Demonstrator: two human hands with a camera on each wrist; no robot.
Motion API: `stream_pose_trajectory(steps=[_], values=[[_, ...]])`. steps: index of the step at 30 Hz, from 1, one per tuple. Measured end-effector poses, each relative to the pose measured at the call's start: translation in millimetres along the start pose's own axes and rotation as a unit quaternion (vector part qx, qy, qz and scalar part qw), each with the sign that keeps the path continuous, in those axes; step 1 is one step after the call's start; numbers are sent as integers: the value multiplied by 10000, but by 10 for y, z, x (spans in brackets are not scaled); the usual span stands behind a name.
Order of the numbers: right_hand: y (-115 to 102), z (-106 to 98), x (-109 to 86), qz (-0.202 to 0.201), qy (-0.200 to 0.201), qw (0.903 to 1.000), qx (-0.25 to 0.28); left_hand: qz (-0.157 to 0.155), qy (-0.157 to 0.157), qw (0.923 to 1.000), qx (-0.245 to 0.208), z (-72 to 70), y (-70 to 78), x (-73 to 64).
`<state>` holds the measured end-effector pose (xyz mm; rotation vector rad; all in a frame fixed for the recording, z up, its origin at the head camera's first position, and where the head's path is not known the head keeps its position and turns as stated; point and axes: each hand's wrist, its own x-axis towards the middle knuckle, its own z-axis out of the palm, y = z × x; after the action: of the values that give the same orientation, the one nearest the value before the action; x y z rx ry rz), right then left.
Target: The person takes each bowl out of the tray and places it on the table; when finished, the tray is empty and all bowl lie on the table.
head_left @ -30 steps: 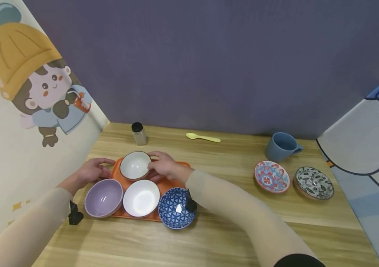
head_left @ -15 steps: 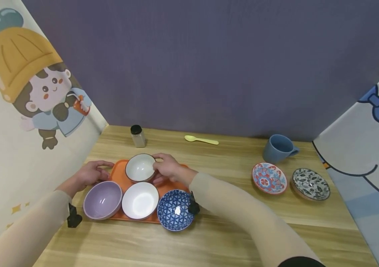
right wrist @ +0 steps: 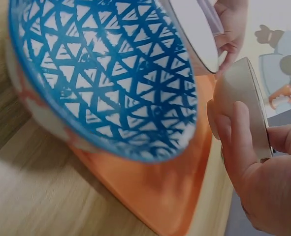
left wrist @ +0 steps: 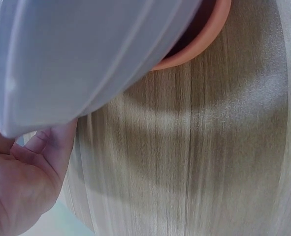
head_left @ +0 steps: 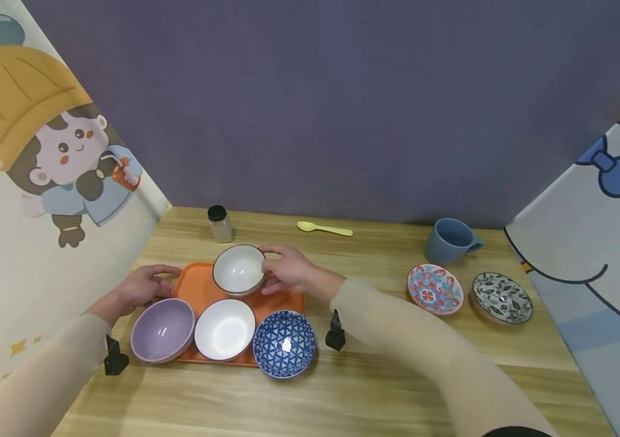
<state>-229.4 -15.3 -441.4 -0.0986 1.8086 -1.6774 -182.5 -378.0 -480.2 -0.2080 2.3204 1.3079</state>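
My right hand [head_left: 291, 269] holds a dark-rimmed white bowl [head_left: 238, 270] over the back of the orange tray [head_left: 198, 286]. In the right wrist view its thumb is at the rim and its fingers [right wrist: 240, 130] lie along the bowl's outside. My left hand [head_left: 146, 285] has its fingers loosely extended beside the tray's left edge, just behind a purple bowl [head_left: 163, 331]. In the left wrist view that bowl partly hides the fingers. A plain white bowl [head_left: 224, 329] and a blue bowl with a triangle pattern [head_left: 284, 344] stand along the tray's front, right of the purple one.
Behind the tray stands a black-capped shaker [head_left: 220, 224], with a yellow spoon [head_left: 324, 229] to its right. At the right are a blue mug [head_left: 450, 241], a red-and-blue patterned dish [head_left: 435, 289] and a leaf-patterned dish [head_left: 502, 298]. Walls bound the table at back and sides.
The right hand has carried the dark-rimmed bowl rightward across the back of the tray, baring more orange at its left. The left hand has stayed near the tray's left edge. The view shifts slightly.
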Motion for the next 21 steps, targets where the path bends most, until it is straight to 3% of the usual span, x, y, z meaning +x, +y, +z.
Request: stream_pose_trajectory(steps=[10,21], values=[[-57,-447,-302,90,133,9990,417,38,-39,10000,8,7,-1,0],[107,-1019,-752,-107,888,9928,798,103,-8,9999,55,-16,-68,10]])
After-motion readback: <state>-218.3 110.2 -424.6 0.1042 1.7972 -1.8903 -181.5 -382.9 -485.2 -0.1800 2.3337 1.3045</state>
